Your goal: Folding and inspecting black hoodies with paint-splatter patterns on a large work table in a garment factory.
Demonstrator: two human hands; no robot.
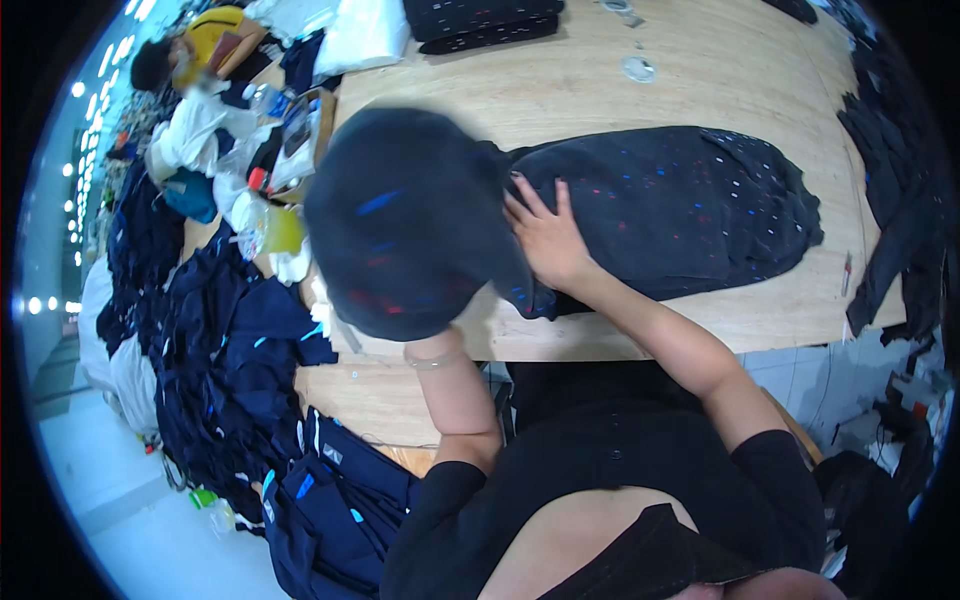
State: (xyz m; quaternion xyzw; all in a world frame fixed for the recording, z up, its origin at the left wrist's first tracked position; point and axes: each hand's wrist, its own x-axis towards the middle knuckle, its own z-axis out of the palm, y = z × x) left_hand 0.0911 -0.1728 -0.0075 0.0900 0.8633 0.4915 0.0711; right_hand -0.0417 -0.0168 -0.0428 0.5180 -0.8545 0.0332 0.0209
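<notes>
A black garment [660, 215] with red, blue and white specks stretches across the table in front of me. My right hand [548, 232] lies on it, palm down with fingers spread. The garment's left part [405, 225] is raised and bulges over my left hand, blurred by motion. Only my left wrist, with a bracelet [436, 361], shows below the cloth; that hand's fingers are hidden. What kind of garment it is, I cannot tell.
A folded speckled black stack [485, 22] lies at the far edge beside a white plastic bag [362, 40]. Dark navy garments [225, 370] pile up on the left, near a cup of yellow drink [283, 230]. More dark cloth [880, 200] hangs at right. A person in yellow [215, 40] sits far left.
</notes>
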